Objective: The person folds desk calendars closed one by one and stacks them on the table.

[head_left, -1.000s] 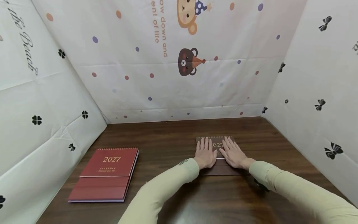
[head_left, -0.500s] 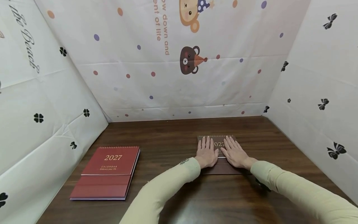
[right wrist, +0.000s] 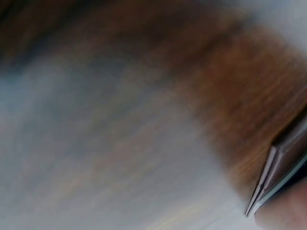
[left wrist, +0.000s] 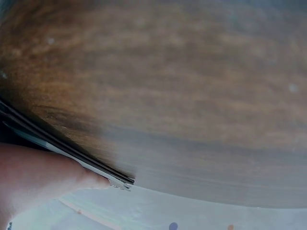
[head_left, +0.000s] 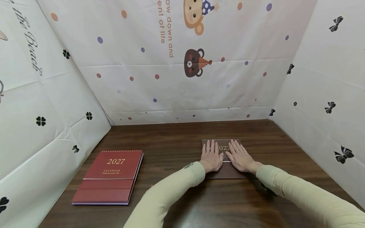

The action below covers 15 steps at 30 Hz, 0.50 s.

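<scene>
A dark brown desk calendar (head_left: 225, 174) lies flat at the right of the table, its spiral binding along the far edge. My left hand (head_left: 211, 157) rests on its left part with straight fingers reaching toward the binding. On the right part lies my right hand (head_left: 241, 157), palm down, fingers straight. Gold digits show between the two hands; the rest of the cover is partly hidden under them. In the left wrist view, a finger (left wrist: 48, 172) sits on top of the calendar's thin stacked edge. The right wrist view catches a fingertip (right wrist: 283, 211) at the calendar's corner.
A red 2027 desk calendar (head_left: 109, 174) lies flat on the left of the dark wooden table (head_left: 171, 139). White printed cloth walls (head_left: 171, 88) stand at the back and on both sides.
Both hands stay flat on the brown calendar, with no visible movement across it. The head view shifts slightly; the red calendar stays in place.
</scene>
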Each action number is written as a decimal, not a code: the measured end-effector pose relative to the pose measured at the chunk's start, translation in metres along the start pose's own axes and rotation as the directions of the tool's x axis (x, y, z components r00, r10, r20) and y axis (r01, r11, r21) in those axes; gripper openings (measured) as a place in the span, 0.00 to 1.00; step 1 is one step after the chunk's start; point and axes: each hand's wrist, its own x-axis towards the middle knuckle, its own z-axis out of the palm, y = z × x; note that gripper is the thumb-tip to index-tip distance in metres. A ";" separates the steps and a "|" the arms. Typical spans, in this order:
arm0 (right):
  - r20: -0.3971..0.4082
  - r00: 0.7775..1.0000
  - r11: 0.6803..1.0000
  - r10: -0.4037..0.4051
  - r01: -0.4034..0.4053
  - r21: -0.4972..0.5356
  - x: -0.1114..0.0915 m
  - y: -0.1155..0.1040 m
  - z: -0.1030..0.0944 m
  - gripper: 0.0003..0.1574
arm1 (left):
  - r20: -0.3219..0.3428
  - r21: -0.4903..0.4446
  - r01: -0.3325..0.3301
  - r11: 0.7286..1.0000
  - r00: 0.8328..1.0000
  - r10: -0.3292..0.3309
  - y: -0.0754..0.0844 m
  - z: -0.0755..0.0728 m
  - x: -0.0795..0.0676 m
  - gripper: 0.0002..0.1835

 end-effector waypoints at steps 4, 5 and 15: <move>-0.007 1.000 1.000 -0.010 0.010 0.017 0.000 0.000 0.001 0.37 | -0.001 -0.009 0.001 1.000 1.000 -0.001 -0.001 -0.001 -0.002 0.32; 0.000 1.000 1.000 -0.009 0.009 0.018 0.000 0.001 0.001 0.37 | 0.000 -0.013 0.001 1.000 1.000 -0.001 -0.001 -0.001 -0.003 0.32; 0.042 0.999 1.000 -0.011 0.010 0.009 0.002 0.007 0.007 0.40 | 0.048 -0.040 0.005 0.999 0.999 -0.003 -0.001 0.003 0.004 0.32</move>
